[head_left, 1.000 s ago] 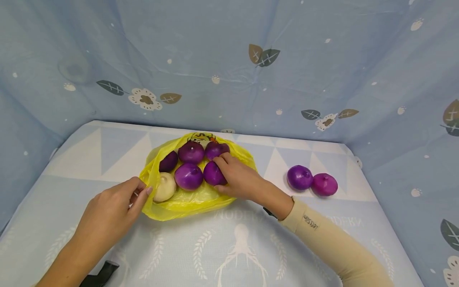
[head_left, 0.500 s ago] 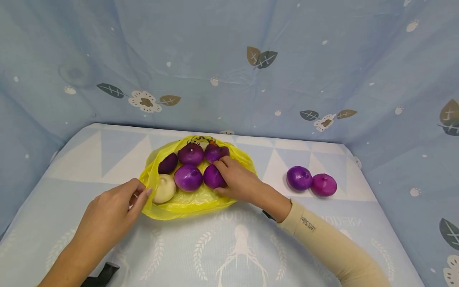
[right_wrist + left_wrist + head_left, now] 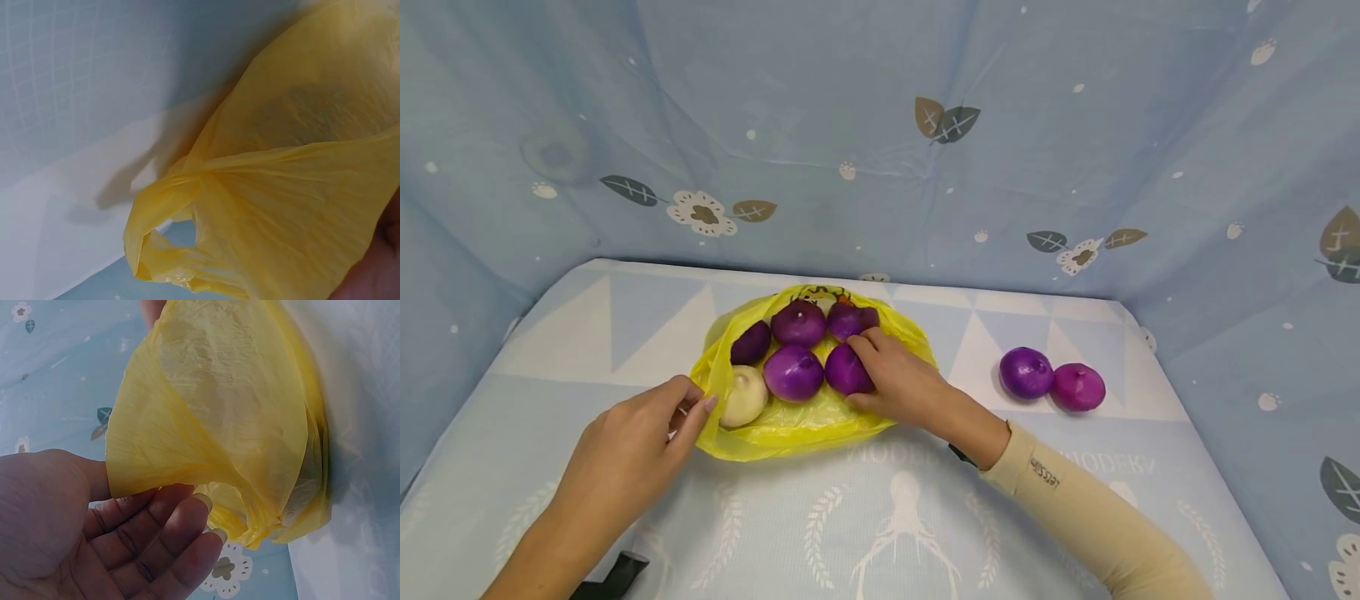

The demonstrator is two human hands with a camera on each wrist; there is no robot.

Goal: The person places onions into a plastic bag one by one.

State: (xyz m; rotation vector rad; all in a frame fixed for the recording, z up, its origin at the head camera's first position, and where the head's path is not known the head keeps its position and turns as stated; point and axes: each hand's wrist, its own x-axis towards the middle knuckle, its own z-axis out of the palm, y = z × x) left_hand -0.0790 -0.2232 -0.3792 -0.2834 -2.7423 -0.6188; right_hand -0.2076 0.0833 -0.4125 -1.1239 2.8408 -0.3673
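Note:
A yellow plastic bag (image 3: 820, 429) lies with its mouth spread wide on the table. Its left rim is pinched between the thumb and fingers of my left hand (image 3: 625, 442); in the left wrist view the other fingers of that hand (image 3: 144, 544) curl loosely below the film. Inside the bag, my right hand (image 3: 902, 379) grips a purple onion (image 3: 846, 369), thumb at the near side and fingers over the far side. Beside it sit several more purple onions, one at the middle (image 3: 793, 373), and a white onion (image 3: 745, 396) near the left rim.
Two purple onions, one darker (image 3: 1026, 372) and one pinker (image 3: 1078, 387), rest side by side to the right of the bag. A patterned cloth (image 3: 760, 533) covers the table. Behind it hangs a blue printed curtain (image 3: 850, 100).

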